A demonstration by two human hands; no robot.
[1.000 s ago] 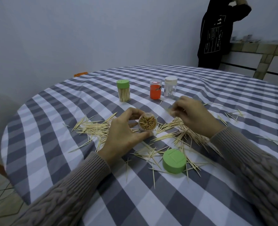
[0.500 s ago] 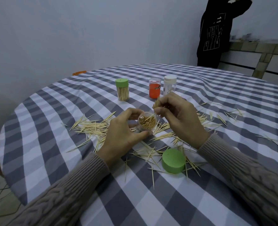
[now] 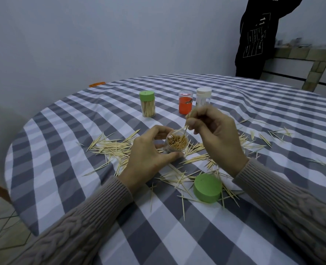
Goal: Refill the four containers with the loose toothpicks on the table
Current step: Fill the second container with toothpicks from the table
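The left hand (image 3: 148, 155) curls its fingers (image 3: 174, 155) round the open toothpick container (image 3: 177, 143) on the table (image 3: 82, 169). Just above its rim, the right hand (image 3: 218, 138) pinches a small bunch of toothpicks (image 3: 187, 127) — tips angled down into it.

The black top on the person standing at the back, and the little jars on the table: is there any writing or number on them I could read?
"11": white print on the black top, near the shoulder.
Below it, a white outlined box with lines of small print: too small to read.
Orange container: a small dark mark on its side, too blurred to read.
Green-lidded container, white-lidded container, loose green lid: no writing visible.
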